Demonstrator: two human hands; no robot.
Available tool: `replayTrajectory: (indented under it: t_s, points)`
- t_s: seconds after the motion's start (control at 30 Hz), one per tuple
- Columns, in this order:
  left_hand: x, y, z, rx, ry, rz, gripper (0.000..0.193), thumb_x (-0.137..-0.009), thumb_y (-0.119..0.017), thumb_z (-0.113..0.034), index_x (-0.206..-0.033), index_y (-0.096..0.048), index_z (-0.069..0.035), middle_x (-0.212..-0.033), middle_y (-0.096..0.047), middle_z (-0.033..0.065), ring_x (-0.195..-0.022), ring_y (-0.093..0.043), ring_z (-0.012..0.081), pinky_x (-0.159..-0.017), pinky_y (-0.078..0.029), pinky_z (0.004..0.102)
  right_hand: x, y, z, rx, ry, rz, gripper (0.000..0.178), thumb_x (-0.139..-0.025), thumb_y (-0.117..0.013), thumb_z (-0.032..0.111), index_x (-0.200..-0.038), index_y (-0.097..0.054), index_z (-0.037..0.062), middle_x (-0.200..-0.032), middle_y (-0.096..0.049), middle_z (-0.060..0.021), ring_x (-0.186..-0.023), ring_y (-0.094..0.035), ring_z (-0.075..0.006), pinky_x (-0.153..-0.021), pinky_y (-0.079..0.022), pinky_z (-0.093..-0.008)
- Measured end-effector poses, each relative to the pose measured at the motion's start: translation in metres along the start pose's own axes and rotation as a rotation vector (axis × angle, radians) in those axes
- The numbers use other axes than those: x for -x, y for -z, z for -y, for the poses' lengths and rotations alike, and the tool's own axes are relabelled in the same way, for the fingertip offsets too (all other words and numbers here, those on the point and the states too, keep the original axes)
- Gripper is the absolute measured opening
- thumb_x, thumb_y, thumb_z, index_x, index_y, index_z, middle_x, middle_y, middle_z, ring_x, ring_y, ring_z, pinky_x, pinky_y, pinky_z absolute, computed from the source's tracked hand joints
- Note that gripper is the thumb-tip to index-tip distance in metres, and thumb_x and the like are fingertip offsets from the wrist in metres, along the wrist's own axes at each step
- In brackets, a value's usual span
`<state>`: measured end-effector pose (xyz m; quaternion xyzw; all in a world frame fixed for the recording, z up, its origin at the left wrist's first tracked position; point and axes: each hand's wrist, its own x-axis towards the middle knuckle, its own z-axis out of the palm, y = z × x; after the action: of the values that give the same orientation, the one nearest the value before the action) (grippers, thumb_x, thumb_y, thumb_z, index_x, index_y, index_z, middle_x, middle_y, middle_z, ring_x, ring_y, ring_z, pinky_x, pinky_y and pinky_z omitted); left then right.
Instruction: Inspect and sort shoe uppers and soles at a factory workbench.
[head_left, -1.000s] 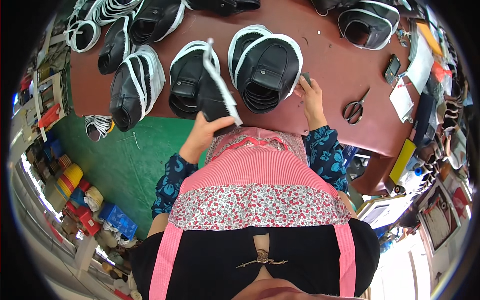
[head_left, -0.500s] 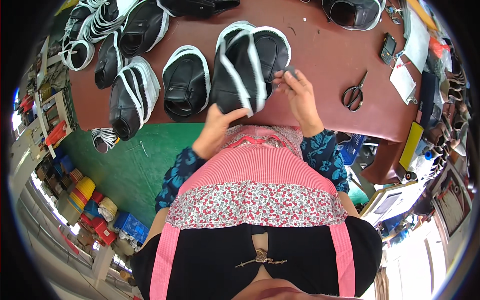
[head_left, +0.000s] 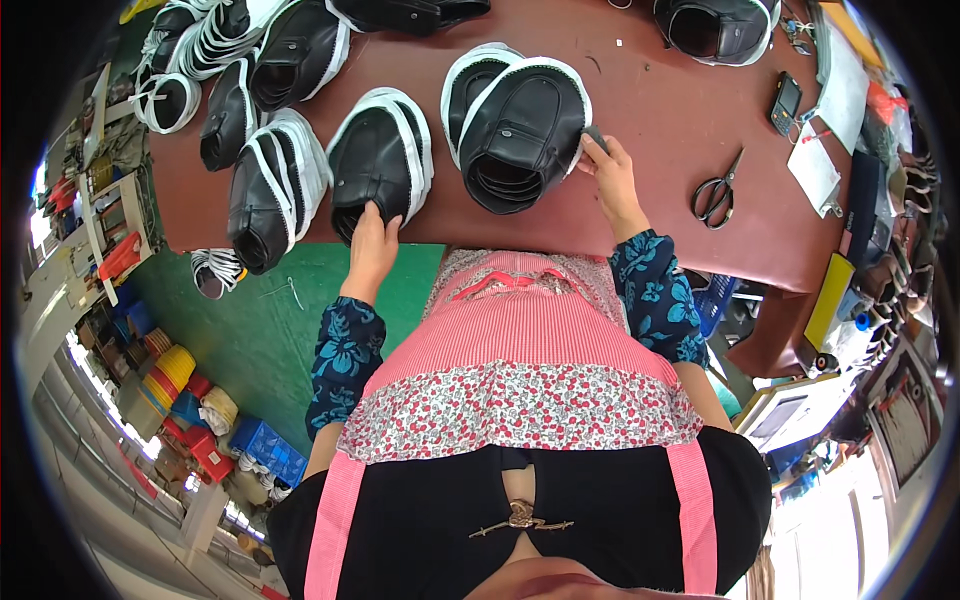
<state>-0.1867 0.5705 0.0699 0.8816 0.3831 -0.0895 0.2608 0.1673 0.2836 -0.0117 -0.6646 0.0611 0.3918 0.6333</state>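
Note:
My left hand [head_left: 371,252] is closed on the heel edge of a black shoe upper [head_left: 368,160] with a white stitched rim. That upper lies over another one, toe away from me, near the table's front edge. My right hand [head_left: 614,182] pinches a small dark grey piece [head_left: 596,137], its kind too small to make out. Its fingertips are at the right rim of another black shoe upper [head_left: 525,125], which partly covers a second upper [head_left: 470,80] behind its left side. The fingers of my left hand are partly hidden by the upper's opening.
More nested uppers [head_left: 262,200] and a coil of white strip [head_left: 168,103] are at the left. Black-handled scissors [head_left: 714,200], a handheld device [head_left: 785,103] and paper sheets [head_left: 815,165] lie on the right. One upper [head_left: 705,30] sits at the far edge of the brown table [head_left: 660,130].
My left hand has carried the upper leftward and down onto the one at the left. My right hand has moved slightly right and nearer the remaining pair's rim, still pinching the dark piece.

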Motion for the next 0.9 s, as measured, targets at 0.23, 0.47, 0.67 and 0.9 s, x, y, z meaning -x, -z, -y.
replayTrajectory:
  t_s: [0.23, 0.47, 0.67, 0.9]
  points:
    - [0.009, 0.015, -0.104, 0.564, 0.112, -0.159, 0.034, -0.117, -0.071, -0.029, -0.126, -0.075, 0.004, -0.115, -0.076, 0.0150, -0.093, -0.076, 0.0272, -0.084, -0.062, 0.0405, 0.021, -0.051, 0.049, 0.721, 0.654, -0.160, 0.036, -0.109, -0.079, 0.036, -0.109, -0.076, 0.0004, -0.101, -0.077, -0.0166, -0.095, -0.076, -0.0326, -0.087, -0.059, -0.0460]
    - [-0.063, -0.067, -0.172, 1.554, 0.433, 0.155, 0.048, -0.124, -0.055, -0.032, -0.128, -0.073, 0.012, -0.115, -0.082, 0.0197, -0.096, -0.084, 0.0295, -0.085, -0.072, 0.0389, 0.027, -0.143, 0.064, 1.251, 0.571, 0.206, 0.041, -0.104, -0.071, 0.041, -0.103, -0.079, 0.0012, -0.100, -0.082, -0.0227, -0.098, -0.080, -0.0456, -0.091, -0.063, -0.0567]
    - [-0.076, -0.094, -0.179, 1.577, 0.566, 0.089, 0.043, -0.122, -0.055, -0.026, -0.117, -0.072, 0.014, -0.109, -0.081, 0.0222, -0.088, -0.084, 0.0315, -0.078, -0.073, 0.0396, 0.033, -0.119, 0.078, 1.279, 0.382, 0.207, 0.041, -0.104, -0.069, 0.040, -0.099, -0.082, 0.0012, -0.097, -0.081, -0.0297, -0.095, -0.079, -0.0501, -0.086, -0.064, -0.0590]
    - [-0.078, -0.075, -0.175, 1.674, 0.547, 0.139, 0.054, -0.121, -0.059, -0.037, -0.123, -0.070, 0.016, -0.118, -0.080, 0.0272, -0.099, -0.084, 0.0350, -0.088, -0.073, 0.0445, 0.080, -0.068, 0.087, 1.225, 0.290, 0.256, 0.036, -0.103, -0.074, 0.037, -0.104, -0.083, 0.0024, -0.097, -0.082, -0.0265, -0.094, -0.080, -0.0479, -0.085, -0.063, -0.0566]
